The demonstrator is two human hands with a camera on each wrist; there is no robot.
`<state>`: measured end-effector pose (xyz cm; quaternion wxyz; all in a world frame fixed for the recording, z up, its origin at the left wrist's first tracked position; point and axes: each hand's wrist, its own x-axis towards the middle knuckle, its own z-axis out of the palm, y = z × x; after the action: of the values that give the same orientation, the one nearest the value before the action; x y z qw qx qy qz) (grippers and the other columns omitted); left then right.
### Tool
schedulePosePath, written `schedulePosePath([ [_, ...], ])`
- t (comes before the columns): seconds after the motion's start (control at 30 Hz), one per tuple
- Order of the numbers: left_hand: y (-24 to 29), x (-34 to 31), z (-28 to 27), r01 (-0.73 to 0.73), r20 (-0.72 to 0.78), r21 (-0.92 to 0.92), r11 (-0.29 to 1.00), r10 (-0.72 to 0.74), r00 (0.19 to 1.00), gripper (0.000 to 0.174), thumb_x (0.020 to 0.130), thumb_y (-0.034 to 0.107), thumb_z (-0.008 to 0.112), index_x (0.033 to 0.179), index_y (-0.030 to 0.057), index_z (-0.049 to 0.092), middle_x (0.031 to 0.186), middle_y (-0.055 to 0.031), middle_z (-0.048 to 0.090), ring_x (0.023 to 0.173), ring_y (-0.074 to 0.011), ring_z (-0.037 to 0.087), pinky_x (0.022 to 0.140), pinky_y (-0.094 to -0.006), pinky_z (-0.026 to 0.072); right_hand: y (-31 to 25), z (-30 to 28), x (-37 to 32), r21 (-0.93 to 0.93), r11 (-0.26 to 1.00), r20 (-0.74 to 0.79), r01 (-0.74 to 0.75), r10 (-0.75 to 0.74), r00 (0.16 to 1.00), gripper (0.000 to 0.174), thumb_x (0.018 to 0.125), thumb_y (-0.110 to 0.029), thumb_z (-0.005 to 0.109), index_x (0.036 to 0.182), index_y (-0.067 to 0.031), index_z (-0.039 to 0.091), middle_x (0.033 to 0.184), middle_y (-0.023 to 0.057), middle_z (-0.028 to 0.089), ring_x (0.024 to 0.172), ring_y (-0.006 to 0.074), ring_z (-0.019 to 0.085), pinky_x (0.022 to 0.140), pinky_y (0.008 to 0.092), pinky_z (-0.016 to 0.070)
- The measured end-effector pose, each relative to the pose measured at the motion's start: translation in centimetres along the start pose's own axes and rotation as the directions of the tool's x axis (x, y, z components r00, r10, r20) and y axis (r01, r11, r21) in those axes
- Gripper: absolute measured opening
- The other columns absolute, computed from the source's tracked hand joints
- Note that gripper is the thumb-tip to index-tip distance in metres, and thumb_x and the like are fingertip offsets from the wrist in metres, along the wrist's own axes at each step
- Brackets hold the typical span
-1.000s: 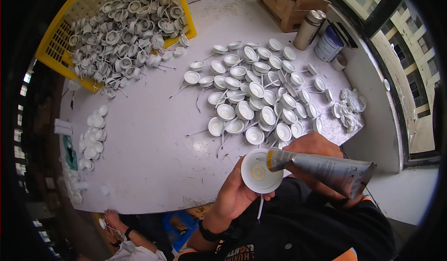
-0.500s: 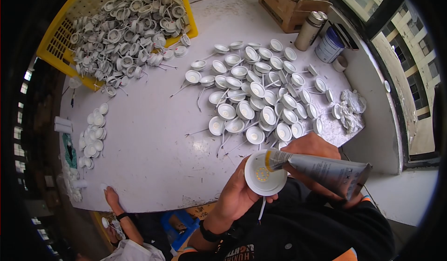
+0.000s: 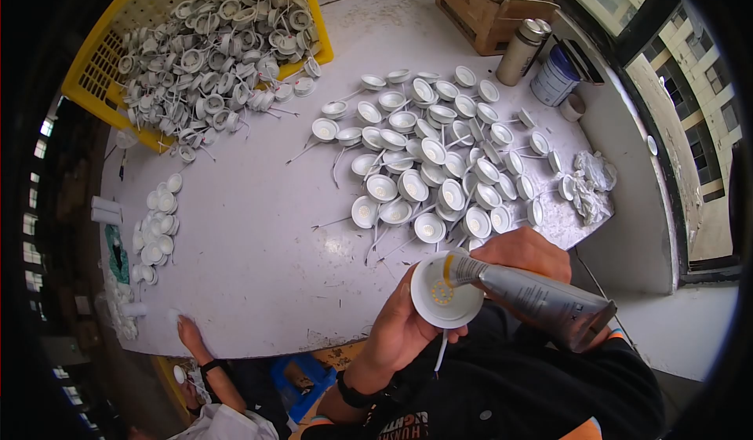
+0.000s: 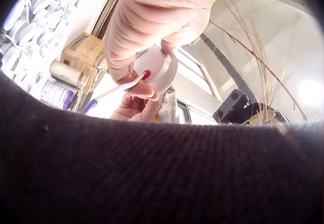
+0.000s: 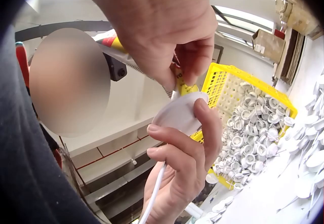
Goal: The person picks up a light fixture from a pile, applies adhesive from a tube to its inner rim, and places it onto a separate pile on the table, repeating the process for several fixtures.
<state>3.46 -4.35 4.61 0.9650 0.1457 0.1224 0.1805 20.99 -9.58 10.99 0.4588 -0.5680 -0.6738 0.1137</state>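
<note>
A person held a round white lamp fitting (image 3: 444,292) in front of their chest, at the near edge of a white table (image 3: 251,244). The left hand (image 3: 400,324) cupped it from below with the fingers curled around its rim, and a thin white wire hung from it. The right hand (image 3: 524,253) gripped a grey tube (image 3: 541,297), whose yellowish neck lay over the fitting's open face.

A yellow crate (image 3: 88,70) at the table's far left corner was heaped with greyish fittings (image 3: 212,40), some spilling onto the tabletop. A cardboard box (image 3: 471,12) stood at the far edge, cut off by the frame, and its contents were hard to make out. Many white fittings (image 3: 427,154) lay loose across the middle of the table.

In the left wrist view a dark sleeve hid the lower half. In the right wrist view a blurred patch covered part of the scene. Whether the tube's tip touched the fitting could not be told.
</note>
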Motion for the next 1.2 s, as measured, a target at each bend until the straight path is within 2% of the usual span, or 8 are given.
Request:
schedulePosePath([
  [0.2, 0.2, -0.2, -0.3, -0.03, -0.051, 0.03, 0.999, 0.032, 0.998, 0.058, 0.085, 0.047, 0.036, 0.125, 0.0064, 0.023, 0.104, -0.0151, 0.048, 0.073, -0.0214, 0.057, 0.057, -0.0277, 0.0463, -0.3, -1.0, 0.0, -0.04, 0.999, 0.019, -0.016, 0.016, 1.0, 0.033, 0.063, -0.01, 0.066, 0.095, -0.0011, 0.059, 0.085, 0.0097, 0.058, 0.071, 0.0201, 0.06, 0.06, 0.027, 0.0485],
  [0.5, 0.4, -0.4, 0.2, -0.132, -0.161, 0.184, 0.974, 0.162, 0.974, 0.058, 0.085, 0.044, 0.039, 0.124, 0.0032, 0.024, 0.105, -0.0139, 0.047, 0.073, -0.019, 0.054, 0.058, -0.028, 0.0448, -1.8, -3.2, 0.5, -0.071, 0.986, 0.224, -0.149, 0.161, 0.961, 0.031, 0.064, -0.008, 0.063, 0.094, -0.0045, 0.058, 0.079, 0.0085, 0.055, 0.067, 0.022, 0.058, 0.056, 0.0283, 0.0467],
  [0.57, 0.4, -0.2, 0.2, -0.146, -0.181, 0.187, 0.971, 0.18, 0.967, 0.057, 0.085, 0.043, 0.039, 0.124, 0.0033, 0.024, 0.105, -0.0139, 0.047, 0.074, -0.019, 0.053, 0.058, -0.0286, 0.0444, -1.9, -3.4, 0.5, -0.001, 0.972, 0.299, -0.234, 0.223, 0.928, 0.03, 0.062, -0.008, 0.064, 0.092, -0.0052, 0.058, 0.078, 0.0075, 0.055, 0.063, 0.022, 0.057, 0.054, 0.0281, 0.0454],
  [0.7, 0.2, 0.0, 0.2, -0.166, -0.178, 0.168, 0.972, 0.195, 0.964, 0.055, 0.086, 0.041, 0.039, 0.124, 0.0041, 0.024, 0.106, -0.0129, 0.047, 0.076, -0.0184, 0.052, 0.061, -0.0289, 0.0438, -1.1, -3.1, 0.6, 0.055, 0.978, 0.349, -0.202, 0.171, 0.921, 0.03, 0.061, -0.007, 0.065, 0.09, -0.0058, 0.059, 0.077, 0.006, 0.056, 0.062, 0.0199, 0.056, 0.053, 0.0272, 0.0444],
  [0.77, 0.1, 0.1, 0.2, -0.165, -0.206, 0.157, 0.974, 0.195, 0.959, 0.054, 0.086, 0.041, 0.039, 0.124, 0.0044, 0.025, 0.106, -0.0123, 0.047, 0.077, -0.0182, 0.052, 0.062, -0.0288, 0.0438, -1.2, -2.7, 0.9, 0.156, 0.938, 0.373, -0.309, 0.234, 0.898, 0.024, 0.065, -0.007, 0.066, 0.088, -0.0061, 0.06, 0.078, 0.0041, 0.057, 0.064, 0.0168, 0.056, 0.054, 0.0264, 0.044],
  [0.8, 0.1, 0.2, 0.1, -0.163, -0.201, 0.118, 0.98, 0.184, 0.962, 0.053, 0.087, 0.041, 0.038, 0.123, 0.0047, 0.026, 0.106, -0.0118, 0.047, 0.077, -0.018, 0.052, 0.062, -0.0285, 0.0436, -0.6, -1.6, -0.3, 0.277, 0.839, 0.394, -0.468, 0.345, 0.852, 0.018, 0.07, -0.009, 0.066, 0.087, -0.0065, 0.061, 0.078, 0.0023, 0.058, 0.07, 0.0142, 0.056, 0.057, 0.0255, 0.044],
  [1.03, 0.0, 1.0, -0.5, -0.106, -0.067, 0.0, 0.994, 0.106, 0.992, 0.048, 0.088, 0.042, 0.033, 0.121, 0.0056, 0.031, 0.106, -0.0101, 0.047, 0.076, -0.0165, 0.05, 0.059, -0.0272, 0.0414, -0.9, 0.1, 1.2, 0.131, 0.973, 0.166, -0.19, 0.167, 0.972, 0.013, 0.073, -0.01, 0.063, 0.085, -0.0064, 0.059, 0.079, 0.0036, 0.058, 0.072, 0.0159, 0.056, 0.06, 0.0268, 0.0445],
  [1.2, -0.1, 1.1, -0.1, -0.123, -0.116, 0.02, 0.992, 0.124, 0.985, 0.046, 0.089, 0.04, 0.03, 0.119, 0.006, 0.034, 0.103, -0.0101, 0.049, 0.074, -0.0159, 0.048, 0.057, -0.0271, 0.0399, 0.5, 1.1, 0.9, 0.034, 0.989, 0.085, -0.146, 0.143, 0.986, 0.013, 0.073, -0.009, 0.062, 0.085, -0.0063, 0.058, 0.079, 0.0045, 0.057, 0.072, 0.0189, 0.056, 0.06, 0.0276, 0.0446],
])
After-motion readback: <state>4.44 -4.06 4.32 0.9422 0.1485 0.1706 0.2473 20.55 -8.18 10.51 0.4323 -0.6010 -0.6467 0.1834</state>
